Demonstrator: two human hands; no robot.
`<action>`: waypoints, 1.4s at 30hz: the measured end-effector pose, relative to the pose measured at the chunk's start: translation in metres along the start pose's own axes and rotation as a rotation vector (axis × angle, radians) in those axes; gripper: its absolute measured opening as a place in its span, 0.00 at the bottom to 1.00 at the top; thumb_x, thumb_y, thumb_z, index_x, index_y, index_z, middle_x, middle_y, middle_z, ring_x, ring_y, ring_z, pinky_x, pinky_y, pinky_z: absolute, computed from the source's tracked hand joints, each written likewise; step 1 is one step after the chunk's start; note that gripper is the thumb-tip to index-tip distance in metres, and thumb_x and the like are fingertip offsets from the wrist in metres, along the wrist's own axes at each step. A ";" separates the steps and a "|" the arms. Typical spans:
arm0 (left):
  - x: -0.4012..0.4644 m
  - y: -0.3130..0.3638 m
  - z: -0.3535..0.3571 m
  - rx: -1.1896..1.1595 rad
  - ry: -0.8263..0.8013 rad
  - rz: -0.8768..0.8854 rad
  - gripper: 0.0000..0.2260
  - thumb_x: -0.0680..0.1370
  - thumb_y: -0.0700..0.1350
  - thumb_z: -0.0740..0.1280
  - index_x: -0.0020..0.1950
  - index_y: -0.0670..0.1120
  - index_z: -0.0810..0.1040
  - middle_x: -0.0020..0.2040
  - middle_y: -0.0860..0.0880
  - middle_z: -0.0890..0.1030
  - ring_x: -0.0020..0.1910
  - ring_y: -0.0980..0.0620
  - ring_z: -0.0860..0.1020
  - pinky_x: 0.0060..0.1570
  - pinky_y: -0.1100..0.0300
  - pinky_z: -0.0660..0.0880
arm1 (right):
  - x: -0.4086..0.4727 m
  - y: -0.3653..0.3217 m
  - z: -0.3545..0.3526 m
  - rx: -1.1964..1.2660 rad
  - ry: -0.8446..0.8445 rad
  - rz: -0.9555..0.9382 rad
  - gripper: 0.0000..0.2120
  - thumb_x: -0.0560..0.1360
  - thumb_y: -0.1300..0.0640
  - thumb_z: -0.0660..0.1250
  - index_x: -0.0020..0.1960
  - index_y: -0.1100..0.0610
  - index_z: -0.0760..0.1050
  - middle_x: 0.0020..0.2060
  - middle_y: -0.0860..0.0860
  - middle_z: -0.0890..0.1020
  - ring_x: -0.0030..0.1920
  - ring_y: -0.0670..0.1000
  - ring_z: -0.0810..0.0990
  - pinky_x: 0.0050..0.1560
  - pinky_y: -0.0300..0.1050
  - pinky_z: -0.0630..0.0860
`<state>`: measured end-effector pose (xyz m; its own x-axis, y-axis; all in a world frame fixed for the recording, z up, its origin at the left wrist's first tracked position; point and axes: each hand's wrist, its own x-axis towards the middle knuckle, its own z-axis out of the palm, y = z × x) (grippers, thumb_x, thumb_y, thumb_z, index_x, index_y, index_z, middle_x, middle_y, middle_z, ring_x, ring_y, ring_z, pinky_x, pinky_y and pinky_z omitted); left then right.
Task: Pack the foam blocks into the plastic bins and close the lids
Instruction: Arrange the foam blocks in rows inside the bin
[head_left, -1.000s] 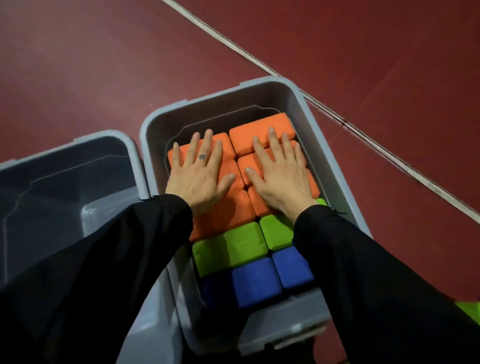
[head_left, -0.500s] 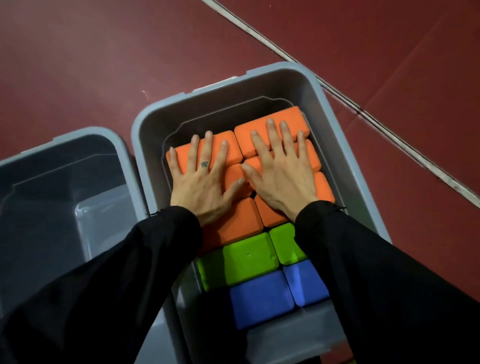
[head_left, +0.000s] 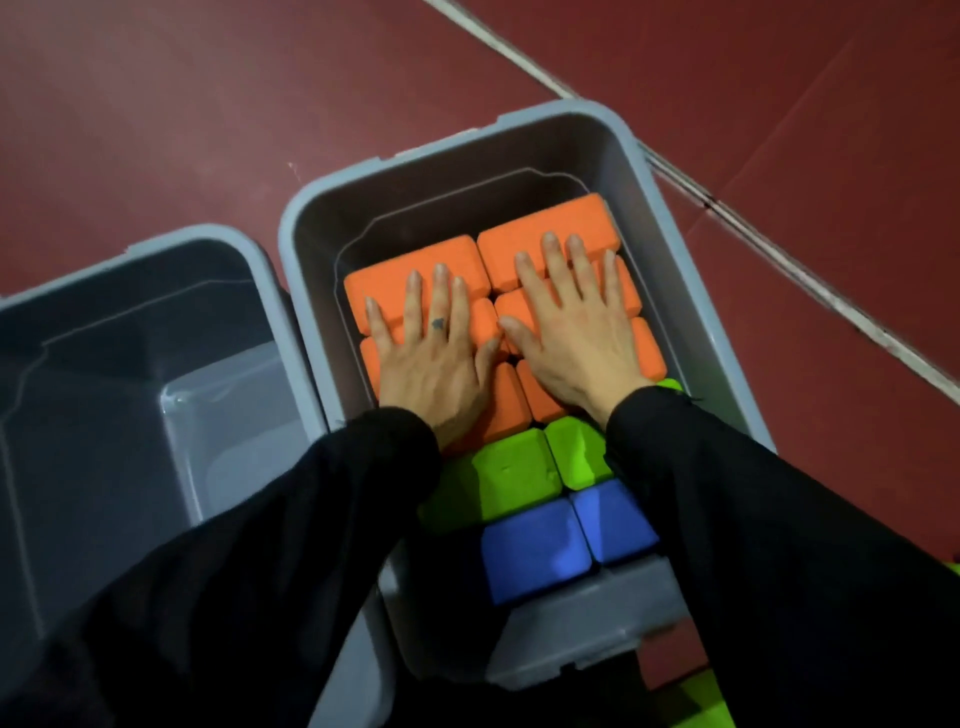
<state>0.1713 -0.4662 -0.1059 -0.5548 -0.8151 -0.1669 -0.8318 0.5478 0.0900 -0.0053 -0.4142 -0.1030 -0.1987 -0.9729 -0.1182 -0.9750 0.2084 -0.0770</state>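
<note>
A grey plastic bin (head_left: 644, 171) stands on the floor, filled with foam blocks in rows. Orange blocks (head_left: 550, 228) fill its far part, green blocks (head_left: 514, 470) come nearer, and blue blocks (head_left: 540, 551) lie nearest me. My left hand (head_left: 431, 358) lies flat, fingers spread, pressing on the left orange blocks. My right hand (head_left: 576, 332) lies flat beside it on the right orange blocks, thumbs nearly touching. Black sleeves cover both arms and hide part of the green and blue rows.
A second grey bin (head_left: 171, 249) stands open to the left, touching the first, with nothing seen inside. The floor (head_left: 208, 104) is dark red with a white line (head_left: 779, 249) running diagonally at the right. Green foam (head_left: 701, 696) shows at the bottom right.
The view has shifted slightly; both hands stay flat on the orange blocks, slid a little toward me. The blocks remain in place.
</note>
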 end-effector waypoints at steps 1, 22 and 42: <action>-0.006 0.003 0.002 -0.011 0.008 -0.007 0.34 0.83 0.64 0.47 0.83 0.46 0.52 0.83 0.45 0.50 0.82 0.40 0.47 0.73 0.28 0.45 | -0.006 0.003 -0.004 0.016 0.014 0.005 0.34 0.82 0.34 0.48 0.83 0.51 0.54 0.82 0.58 0.53 0.82 0.61 0.49 0.79 0.66 0.47; -0.070 0.020 0.012 0.072 -0.071 0.189 0.30 0.84 0.57 0.45 0.83 0.44 0.49 0.83 0.45 0.44 0.82 0.44 0.42 0.75 0.31 0.43 | -0.103 0.000 0.005 -0.008 -0.159 -0.065 0.40 0.79 0.26 0.45 0.84 0.46 0.47 0.83 0.57 0.44 0.82 0.61 0.43 0.79 0.66 0.46; -0.082 0.002 -0.068 0.248 -0.399 0.242 0.18 0.79 0.48 0.61 0.69 0.46 0.69 0.69 0.43 0.69 0.64 0.42 0.71 0.60 0.49 0.72 | -0.102 -0.045 -0.033 0.237 -0.159 -0.374 0.19 0.76 0.59 0.66 0.65 0.62 0.78 0.68 0.58 0.78 0.66 0.61 0.77 0.67 0.57 0.74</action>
<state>0.2137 -0.4107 -0.0250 -0.6402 -0.5510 -0.5353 -0.6248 0.7788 -0.0544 0.0553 -0.3275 -0.0553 0.1981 -0.9620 -0.1880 -0.9235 -0.1189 -0.3646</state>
